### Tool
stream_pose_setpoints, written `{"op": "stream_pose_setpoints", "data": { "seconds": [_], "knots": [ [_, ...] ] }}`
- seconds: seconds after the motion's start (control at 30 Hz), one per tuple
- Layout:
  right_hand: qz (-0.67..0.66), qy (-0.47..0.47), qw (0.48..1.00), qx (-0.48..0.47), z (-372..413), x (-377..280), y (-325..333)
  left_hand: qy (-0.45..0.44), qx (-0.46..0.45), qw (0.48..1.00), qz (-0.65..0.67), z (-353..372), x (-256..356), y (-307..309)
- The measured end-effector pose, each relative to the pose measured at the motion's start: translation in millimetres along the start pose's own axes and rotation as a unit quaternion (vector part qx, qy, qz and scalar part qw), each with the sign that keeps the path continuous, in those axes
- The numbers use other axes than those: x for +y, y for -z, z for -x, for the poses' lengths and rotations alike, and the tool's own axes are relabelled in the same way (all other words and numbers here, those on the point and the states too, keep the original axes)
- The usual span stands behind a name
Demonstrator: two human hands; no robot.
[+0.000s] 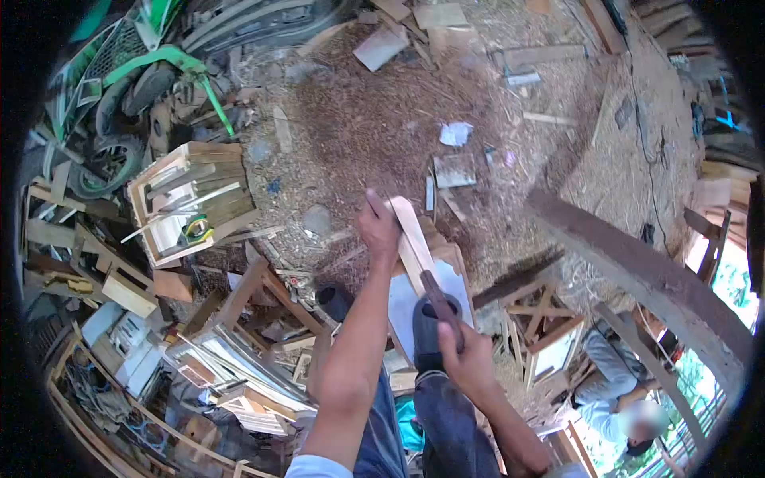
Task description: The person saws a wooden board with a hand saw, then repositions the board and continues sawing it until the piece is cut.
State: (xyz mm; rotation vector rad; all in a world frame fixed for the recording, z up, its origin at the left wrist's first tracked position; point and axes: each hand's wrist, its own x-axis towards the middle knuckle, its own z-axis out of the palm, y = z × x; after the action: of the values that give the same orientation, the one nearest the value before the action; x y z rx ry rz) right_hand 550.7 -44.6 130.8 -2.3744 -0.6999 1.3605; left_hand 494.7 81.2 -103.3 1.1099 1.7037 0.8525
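Observation:
My left hand is at the far end of a pale wooden strip, with its fingers closed against the strip's edge and one finger pointing forward. My right hand grips a dark, narrow handle that runs up to the strip's near end; whether a blade lies along the strip I cannot make out. Below them is a wooden piece with a white panel. On that panel rests my foot in a dark shoe.
An open wooden box with a tape measure in it lies at left, near a green motorcycle frame. A thick beam crosses the right side. Another person sits at lower right. Wood scraps and shavings cover the ground.

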Motion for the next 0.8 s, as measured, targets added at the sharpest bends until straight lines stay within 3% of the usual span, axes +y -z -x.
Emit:
{"op": "stream_pose_setpoints", "data": {
  "seconds": [0.03, 0.07, 0.27, 0.6, 0.8],
  "knots": [
    [0.017, -0.015, 0.999, -0.027, 7, -5, 7, 0.011, -0.016, 1.000, 0.018, 15, -5, 7],
    [0.025, -0.034, 0.998, -0.039, 29, -18, 13, 0.011, -0.005, 0.998, -0.065, 14, -14, 7],
    [0.089, -0.093, 0.991, -0.029, 60, -47, 34, 0.017, -0.005, 0.999, -0.050, 12, -13, 6],
    [0.063, 0.004, 0.998, 0.024, 30, -22, 2, -0.002, -0.025, 0.993, -0.115, 4, -14, 12],
    [0.047, 0.108, 0.987, 0.107, -70, -18, -56, 0.039, 0.004, 0.994, -0.105, 3, -13, 8]
  ]
}}
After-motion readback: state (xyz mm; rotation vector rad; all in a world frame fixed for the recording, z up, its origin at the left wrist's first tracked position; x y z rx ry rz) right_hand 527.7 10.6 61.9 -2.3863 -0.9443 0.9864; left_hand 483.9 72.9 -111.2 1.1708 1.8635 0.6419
